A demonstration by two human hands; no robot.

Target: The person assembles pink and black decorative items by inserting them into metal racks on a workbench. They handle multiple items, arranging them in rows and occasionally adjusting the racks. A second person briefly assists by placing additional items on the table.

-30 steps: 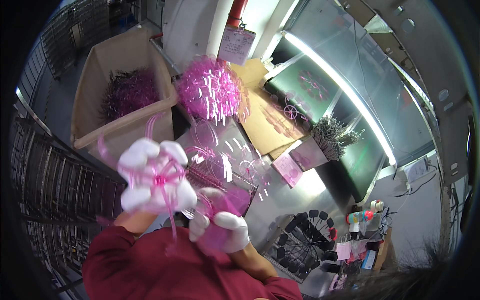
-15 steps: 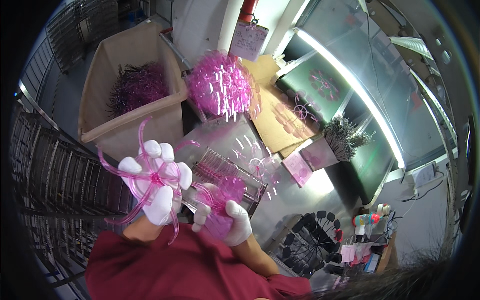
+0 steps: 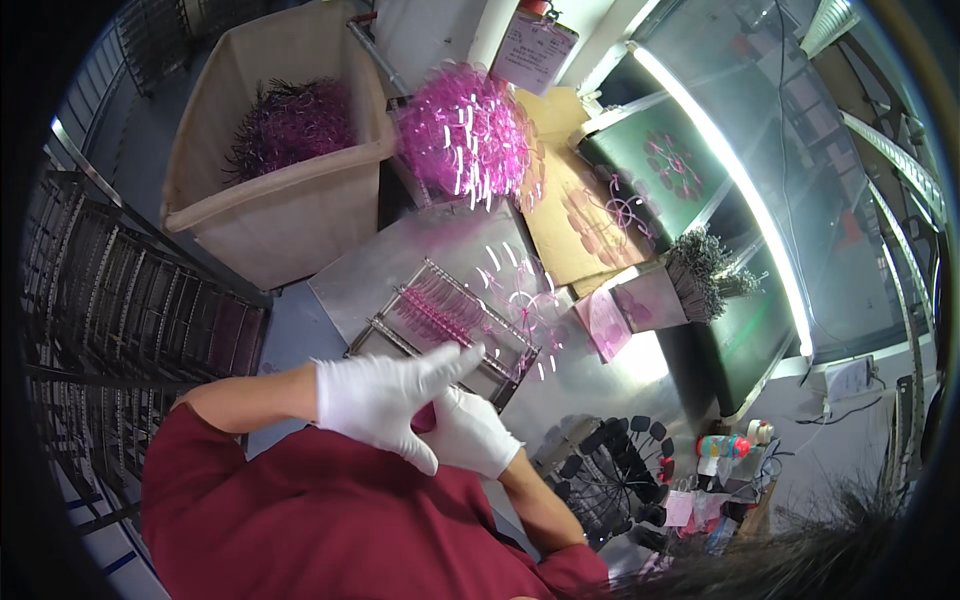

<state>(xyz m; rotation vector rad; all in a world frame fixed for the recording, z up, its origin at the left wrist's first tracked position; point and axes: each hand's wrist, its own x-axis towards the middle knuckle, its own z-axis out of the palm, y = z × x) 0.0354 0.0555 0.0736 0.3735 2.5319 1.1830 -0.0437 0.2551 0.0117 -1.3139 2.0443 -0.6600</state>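
Observation:
My left hand [image 3: 385,398], in a white glove, reaches across from the left with its fingers stretched out and thumb apart. It crosses in front of my right hand [image 3: 478,435], also white-gloved, which is curled around a pink translucent plastic piece [image 3: 427,417]. Only a small bit of that piece shows between the two hands. Just beyond them a metal wire rack [image 3: 375,335] lies on the metal worktop [image 3: 350,265], with a row of pink translucent pieces [image 3: 430,310] in it. Pink wheel-shaped plastic parts [image 3: 525,310] lie at the rack's right.
A large beige bin [image 3: 290,215] holding a dark pink pile stands far left. Behind the rack sits a heap of pink plastic parts [image 3: 465,135]. Cardboard [image 3: 565,215], a bundle of grey wires [image 3: 700,275] and black paddle-tipped parts [image 3: 615,475] are to the right. Metal racks [image 3: 130,290] line the left.
The pink piece with curved arms is gone from my left hand, which has swung right to my right hand. Where that piece went cannot be seen. The view has shifted slightly.

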